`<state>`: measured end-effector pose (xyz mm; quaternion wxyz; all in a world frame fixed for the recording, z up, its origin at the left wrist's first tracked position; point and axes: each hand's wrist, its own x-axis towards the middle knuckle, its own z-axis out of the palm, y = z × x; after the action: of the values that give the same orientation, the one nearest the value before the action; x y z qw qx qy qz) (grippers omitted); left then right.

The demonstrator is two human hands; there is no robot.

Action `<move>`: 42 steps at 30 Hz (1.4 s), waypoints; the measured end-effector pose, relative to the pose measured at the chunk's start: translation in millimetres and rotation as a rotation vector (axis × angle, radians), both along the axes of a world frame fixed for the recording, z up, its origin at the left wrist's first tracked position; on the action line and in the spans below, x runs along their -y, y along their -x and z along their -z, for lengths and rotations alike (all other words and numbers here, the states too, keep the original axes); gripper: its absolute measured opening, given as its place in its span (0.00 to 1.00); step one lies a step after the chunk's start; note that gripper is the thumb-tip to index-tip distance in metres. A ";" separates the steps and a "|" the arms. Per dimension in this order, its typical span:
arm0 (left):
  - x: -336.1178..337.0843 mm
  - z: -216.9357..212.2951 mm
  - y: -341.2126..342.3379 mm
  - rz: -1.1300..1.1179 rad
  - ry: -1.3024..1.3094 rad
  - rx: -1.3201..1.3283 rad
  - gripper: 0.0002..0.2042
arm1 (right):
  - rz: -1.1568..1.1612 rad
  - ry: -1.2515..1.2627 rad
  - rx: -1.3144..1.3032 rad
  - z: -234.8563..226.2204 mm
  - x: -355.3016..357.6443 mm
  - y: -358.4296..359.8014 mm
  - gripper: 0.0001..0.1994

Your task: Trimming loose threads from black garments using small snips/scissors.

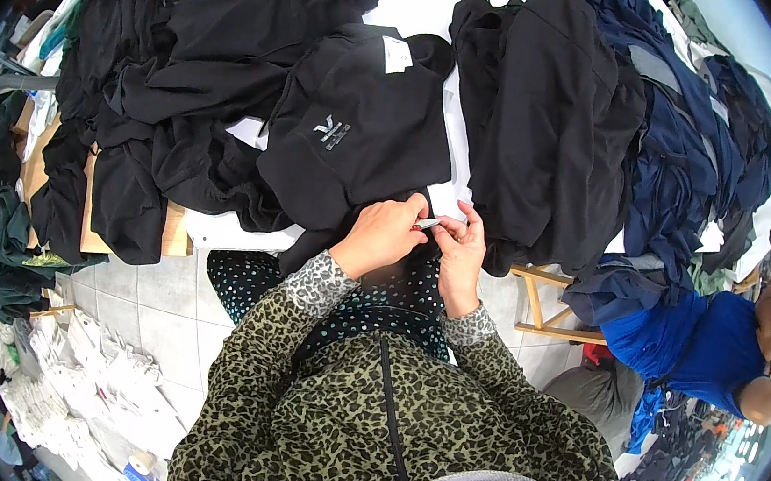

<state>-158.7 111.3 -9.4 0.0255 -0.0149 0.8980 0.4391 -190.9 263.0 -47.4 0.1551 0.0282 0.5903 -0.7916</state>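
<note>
My left hand (388,233) and my right hand (463,251) meet at the table's near edge, fingers closed. A small silvery pointed tool (428,223) sticks out of my left fingers towards the right ones; its exact kind is too small to tell. My right thumb and forefinger pinch together by its tip, and what they hold is too small to make out. Just beyond both hands a black garment (375,117) lies spread out, with a small light print on it and a white label (396,55) near its far end. Its near edge reaches under my left hand.
Heaped black garments (209,44) lie to the left, more black clothing (552,127) to the right, then navy garments (693,132). The white table (420,5) shows between them. A person in blue (698,349) is at the right. White cloth (98,379) lies low on the left.
</note>
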 end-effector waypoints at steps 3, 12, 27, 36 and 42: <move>2.1 -3.1 -3.1 -0.015 0.005 0.005 0.16 | -0.009 -0.008 -0.008 -0.6 1.1 -1.0 0.26; 41.9 -13.3 -41.8 -0.342 0.039 -0.074 0.23 | -0.302 -0.279 0.162 -7.7 -23.3 -22.6 0.28; 166.1 -8.5 -71.0 -1.425 -0.772 -0.748 0.05 | -0.175 0.221 0.134 -71.0 -33.5 29.9 0.09; 75.4 -17.7 -84.3 -0.941 -0.170 -0.759 0.08 | -0.223 0.243 0.295 -55.3 -29.0 38.0 0.14; -5.0 -28.0 -69.2 -0.294 -0.203 -0.518 0.32 | -0.291 0.271 0.196 -77.7 0.4 13.0 0.12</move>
<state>-89.5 116.2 18.6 -0.2666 -0.0298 0.8143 0.5147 -203.9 262.5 30.3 0.3267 -0.0016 0.4583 -0.8266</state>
